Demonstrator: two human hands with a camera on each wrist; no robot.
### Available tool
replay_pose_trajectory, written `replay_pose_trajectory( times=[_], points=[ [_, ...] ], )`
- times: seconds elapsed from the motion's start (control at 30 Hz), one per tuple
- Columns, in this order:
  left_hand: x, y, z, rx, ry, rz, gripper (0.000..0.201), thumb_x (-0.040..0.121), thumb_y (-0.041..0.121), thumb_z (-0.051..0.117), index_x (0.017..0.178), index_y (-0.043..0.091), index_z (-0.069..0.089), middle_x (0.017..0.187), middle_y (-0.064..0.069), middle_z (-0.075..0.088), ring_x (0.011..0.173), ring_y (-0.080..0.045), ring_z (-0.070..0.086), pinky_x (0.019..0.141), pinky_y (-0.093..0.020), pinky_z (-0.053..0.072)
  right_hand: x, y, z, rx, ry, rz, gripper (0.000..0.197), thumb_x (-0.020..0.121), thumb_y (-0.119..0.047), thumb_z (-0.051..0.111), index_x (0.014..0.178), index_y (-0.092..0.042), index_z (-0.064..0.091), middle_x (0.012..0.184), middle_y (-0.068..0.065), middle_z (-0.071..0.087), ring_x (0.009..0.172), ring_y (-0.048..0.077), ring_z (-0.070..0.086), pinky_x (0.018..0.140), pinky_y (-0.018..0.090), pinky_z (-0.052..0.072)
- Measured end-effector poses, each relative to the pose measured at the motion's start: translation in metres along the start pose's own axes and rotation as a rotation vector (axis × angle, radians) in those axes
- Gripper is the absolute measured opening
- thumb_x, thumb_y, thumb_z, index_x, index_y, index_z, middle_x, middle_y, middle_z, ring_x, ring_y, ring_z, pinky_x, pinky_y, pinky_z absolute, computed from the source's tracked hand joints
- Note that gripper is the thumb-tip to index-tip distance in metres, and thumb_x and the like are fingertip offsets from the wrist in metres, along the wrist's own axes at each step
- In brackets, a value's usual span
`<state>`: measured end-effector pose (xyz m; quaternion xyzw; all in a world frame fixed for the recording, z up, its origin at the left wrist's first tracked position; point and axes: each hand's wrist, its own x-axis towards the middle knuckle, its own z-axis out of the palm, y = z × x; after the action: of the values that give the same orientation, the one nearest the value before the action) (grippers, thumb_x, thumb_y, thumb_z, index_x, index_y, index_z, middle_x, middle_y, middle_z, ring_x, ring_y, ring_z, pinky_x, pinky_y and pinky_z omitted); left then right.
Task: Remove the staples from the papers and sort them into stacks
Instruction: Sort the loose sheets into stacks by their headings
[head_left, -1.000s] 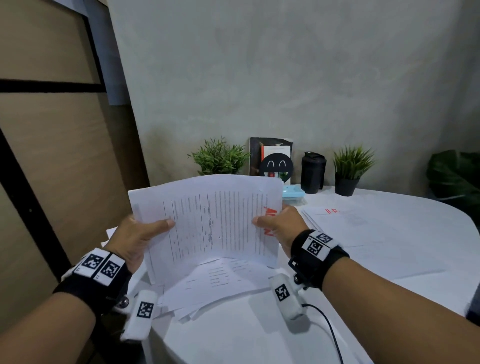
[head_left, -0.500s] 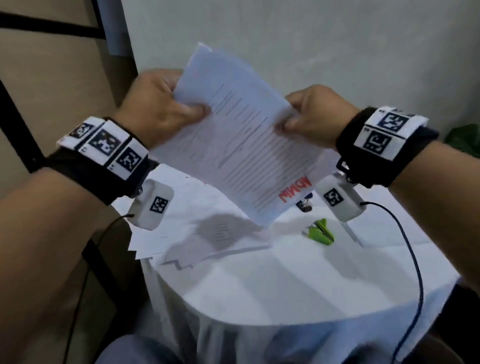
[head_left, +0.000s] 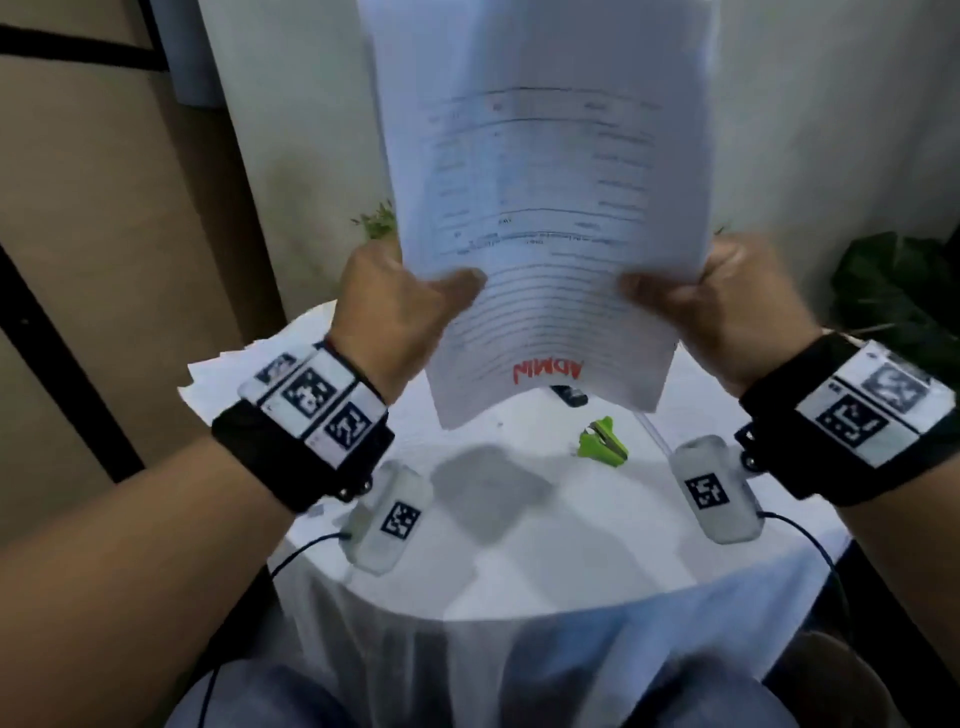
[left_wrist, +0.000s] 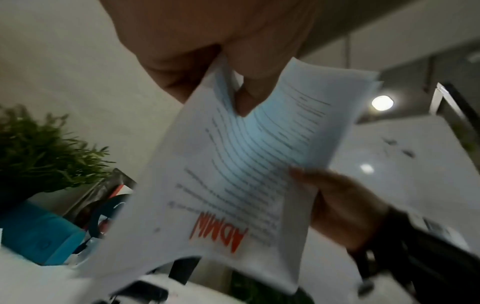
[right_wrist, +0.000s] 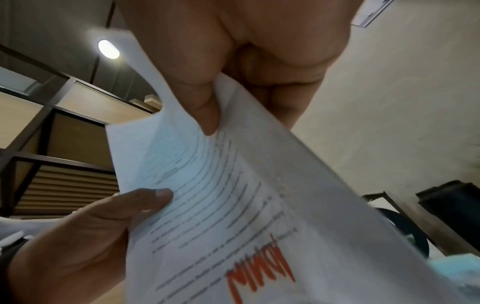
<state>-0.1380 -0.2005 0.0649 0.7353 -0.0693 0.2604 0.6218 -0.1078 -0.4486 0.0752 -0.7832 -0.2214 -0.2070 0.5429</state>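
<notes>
Left hand pinching the top edge of the stapled papers, thumb lying over the printed side. Papers hanging down from that pinch, bowing, a red upside-down "ADMIN" stamp sitting well below it. Right hand holding the opposite edge, thumb tip pressing on the sheet. Green plant and blue box showing off to the side, behind the papers.

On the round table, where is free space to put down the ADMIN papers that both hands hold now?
The near front of the white table is bare, between the two wrist cameras and before the green staple remover. The far left edge is crowded with loose sheets. A small dark object lies behind the remover. The left hand and right hand grip the ADMIN papers above.
</notes>
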Motion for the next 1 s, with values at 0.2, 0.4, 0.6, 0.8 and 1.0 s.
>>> replay_pose_trajectory(
  times=[0.2,0.4,0.6,0.8,1.0],
  points=[
    [-0.038,-0.014,0.007,0.088,-0.095,0.083,0.035,0.085,0.010,0.082,0.086,0.043,0.071,0.093,0.027,0.073,0.092,0.001,0.073,0.073,-0.015,0.059,-0.041,0.016,0.007,0.143,0.108,-0.007,0.023,0.082,-0.003,0.076,0.084,-0.026,0.076,0.081,-0.017,0.076,0.073,0.003,0.071,0.066,0.022,0.056],
    [-0.035,-0.030,0.004,-0.106,-0.138,-0.115,0.045,0.069,0.016,0.080,0.113,0.010,0.072,0.106,-0.005,0.081,0.097,-0.025,0.077,0.082,-0.039,0.063,-0.059,0.032,0.015,0.228,-0.036,0.207,0.028,0.082,0.009,0.069,0.094,-0.015,0.074,0.096,-0.004,0.078,0.088,0.016,0.074,0.077,0.032,0.059],
    [-0.030,-0.032,0.009,-0.197,-0.116,-0.118,0.038,0.074,0.012,0.076,0.111,0.010,0.074,0.107,-0.009,0.080,0.098,-0.031,0.077,0.085,-0.048,0.064,-0.045,0.024,0.017,0.303,0.043,0.193,0.027,0.083,0.011,0.065,0.094,-0.012,0.074,0.096,-0.002,0.078,0.088,0.019,0.075,0.072,0.026,0.058],
    [-0.042,-0.043,0.006,-0.176,-0.176,-0.197,0.047,0.073,0.015,0.075,0.119,0.011,0.071,0.110,-0.007,0.080,0.101,-0.030,0.076,0.092,-0.056,0.061,-0.056,0.034,0.022,0.334,0.034,0.306,0.024,0.081,0.014,0.065,0.096,-0.003,0.072,0.097,0.006,0.077,0.090,0.029,0.074,0.080,0.039,0.059],
    [-0.040,-0.040,0.006,-0.132,-0.268,-0.200,0.042,0.077,0.016,0.077,0.119,0.010,0.072,0.111,-0.010,0.079,0.103,-0.032,0.076,0.093,-0.056,0.060,-0.057,0.040,0.023,0.405,0.027,0.329,0.024,0.080,0.015,0.066,0.097,0.000,0.071,0.098,0.010,0.077,0.089,0.030,0.074,0.079,0.038,0.060]
  ],
)
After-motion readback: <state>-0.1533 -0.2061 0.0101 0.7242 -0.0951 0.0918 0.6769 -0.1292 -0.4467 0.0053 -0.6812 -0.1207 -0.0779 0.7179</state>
